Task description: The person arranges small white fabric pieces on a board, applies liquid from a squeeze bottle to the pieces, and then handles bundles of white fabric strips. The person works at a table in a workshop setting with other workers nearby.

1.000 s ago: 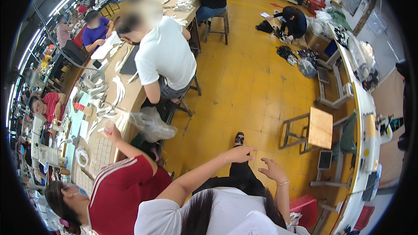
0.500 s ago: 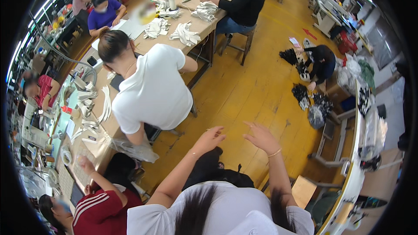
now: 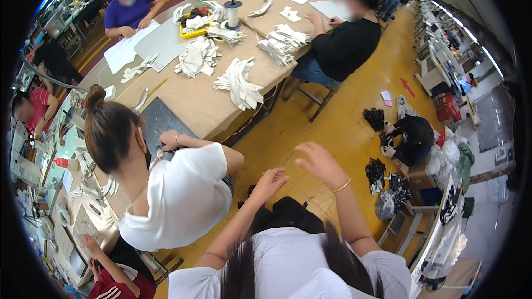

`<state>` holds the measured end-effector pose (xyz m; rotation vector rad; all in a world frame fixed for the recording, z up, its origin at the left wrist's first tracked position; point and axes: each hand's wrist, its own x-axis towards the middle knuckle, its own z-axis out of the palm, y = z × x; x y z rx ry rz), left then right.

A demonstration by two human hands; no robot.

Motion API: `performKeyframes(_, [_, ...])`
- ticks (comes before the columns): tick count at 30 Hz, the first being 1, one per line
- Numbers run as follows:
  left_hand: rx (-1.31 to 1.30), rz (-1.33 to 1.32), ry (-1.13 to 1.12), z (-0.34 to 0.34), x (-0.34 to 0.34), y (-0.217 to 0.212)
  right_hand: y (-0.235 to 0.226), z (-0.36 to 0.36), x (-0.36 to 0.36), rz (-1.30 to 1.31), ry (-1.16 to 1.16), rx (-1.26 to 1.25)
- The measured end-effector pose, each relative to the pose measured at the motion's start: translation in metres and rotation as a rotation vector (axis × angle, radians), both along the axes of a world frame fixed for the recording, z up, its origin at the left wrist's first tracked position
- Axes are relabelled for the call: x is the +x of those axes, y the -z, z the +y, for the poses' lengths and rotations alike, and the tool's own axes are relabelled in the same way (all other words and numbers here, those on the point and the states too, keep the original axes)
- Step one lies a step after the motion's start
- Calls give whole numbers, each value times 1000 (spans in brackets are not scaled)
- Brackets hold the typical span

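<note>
Both of my arms reach forward over the yellow floor. My left hand (image 3: 270, 185) hangs in the air with loosely bent fingers and nothing in it. To its right and a little farther out, my right hand (image 3: 321, 164) is raised, its fingers apart and also bare of any object. Neither hand touches anything. Nearest to my left hand is a seated person in a white shirt (image 3: 177, 205). Beyond both hands, a pile of white cut strips (image 3: 240, 83) lies near the edge of a brown-covered table (image 3: 191, 97).
More white pieces (image 3: 198, 55), a thread spool (image 3: 233, 14) and a yellow basket (image 3: 194, 34) stand on the table. A person in black (image 3: 352, 50) sits on a stool at its right side. Black bundles (image 3: 375, 171) and plastic bags (image 3: 448, 155) lie on the floor at right.
My view has come closer to the table and turned. My right hand has risen and moved nearer my left. The person in white now leans over a dark board on the table.
</note>
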<state>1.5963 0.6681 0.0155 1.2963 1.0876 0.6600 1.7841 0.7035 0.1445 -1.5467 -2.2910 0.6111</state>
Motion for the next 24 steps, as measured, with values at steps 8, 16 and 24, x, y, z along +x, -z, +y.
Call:
performKeyframes(8, [-216, -149, -400, 118, 6, -24, 19, 235, 42, 106, 119, 139])
performKeyframes(16, [-210, -86, -579, 303, 66, -20, 93, 510, 75, 100, 68, 153])
performKeyframes(24, [-142, 61, -722, 534, 138, 42, 170, 668, 62, -63, 216, -169])
